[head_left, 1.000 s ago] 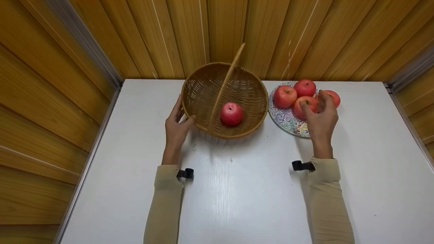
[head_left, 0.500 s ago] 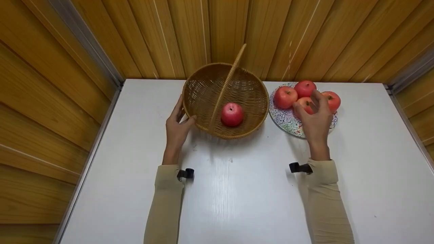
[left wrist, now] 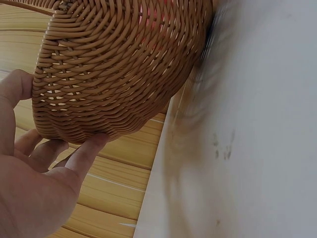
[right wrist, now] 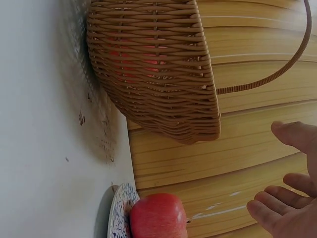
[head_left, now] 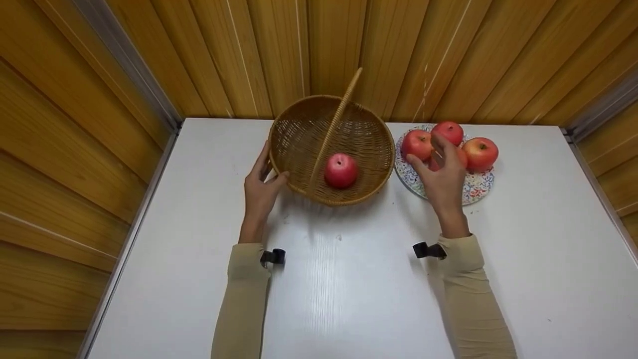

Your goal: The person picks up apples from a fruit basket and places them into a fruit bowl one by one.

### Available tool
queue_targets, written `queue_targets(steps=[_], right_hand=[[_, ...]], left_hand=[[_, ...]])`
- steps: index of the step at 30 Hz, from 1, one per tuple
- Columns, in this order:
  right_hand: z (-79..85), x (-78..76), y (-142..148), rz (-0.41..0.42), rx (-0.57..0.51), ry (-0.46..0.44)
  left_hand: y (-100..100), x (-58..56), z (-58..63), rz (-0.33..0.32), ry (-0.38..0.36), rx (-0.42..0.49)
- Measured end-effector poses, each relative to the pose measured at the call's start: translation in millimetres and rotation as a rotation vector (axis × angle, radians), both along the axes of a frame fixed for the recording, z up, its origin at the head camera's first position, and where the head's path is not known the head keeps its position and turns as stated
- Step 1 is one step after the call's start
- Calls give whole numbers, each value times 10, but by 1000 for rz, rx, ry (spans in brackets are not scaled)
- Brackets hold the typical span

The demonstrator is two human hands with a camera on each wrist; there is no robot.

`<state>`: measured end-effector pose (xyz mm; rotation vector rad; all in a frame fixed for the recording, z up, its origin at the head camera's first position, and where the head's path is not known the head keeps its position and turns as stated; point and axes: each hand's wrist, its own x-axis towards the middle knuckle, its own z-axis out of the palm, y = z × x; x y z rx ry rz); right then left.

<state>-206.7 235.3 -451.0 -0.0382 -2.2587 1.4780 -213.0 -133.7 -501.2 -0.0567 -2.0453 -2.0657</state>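
My left hand (head_left: 260, 195) holds the wicker basket (head_left: 294, 144) at its left side, thumb at the rim and fingers against the outer wall, as the left wrist view (left wrist: 44, 188) shows. One red apple (head_left: 341, 170) lies in the basket, below the arched handle. My right hand (head_left: 443, 184) hovers over the patterned plate (head_left: 476, 192), its fingers spread apart and nothing held between them. Several apples sit on the plate: one at the left (head_left: 414, 143), one at the back (head_left: 447, 131), one at the right (head_left: 480, 153), and another mostly hidden behind my right hand.
The white table (head_left: 324, 289) bears the basket and the plate side by side near its back edge. Wooden panel walls (head_left: 329, 45) stand behind and at both sides. Black wrist cameras (head_left: 273, 256) stick out from the sleeves.
My right hand has moved left over the plate, uncovering the right apple, which has shifted slightly left and nearer. My left hand and the basket stay where they were.
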Motion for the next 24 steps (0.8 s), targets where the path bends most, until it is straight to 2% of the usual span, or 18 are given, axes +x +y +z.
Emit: queue_targets(steps=[7, 15, 20, 24], right_hand=[[126, -47, -88, 59, 40, -6], [147, -138, -224, 151, 174, 140], [138, -161, -320, 191, 259, 149], [136, -193, -405, 251, 280, 164]], left_hand=[[0, -5, -3, -7, -15, 23], [2, -14, -13, -12, 22, 15], [-2, -15, -25, -2, 15, 4], [-4, -15, -22, 1, 17, 5]])
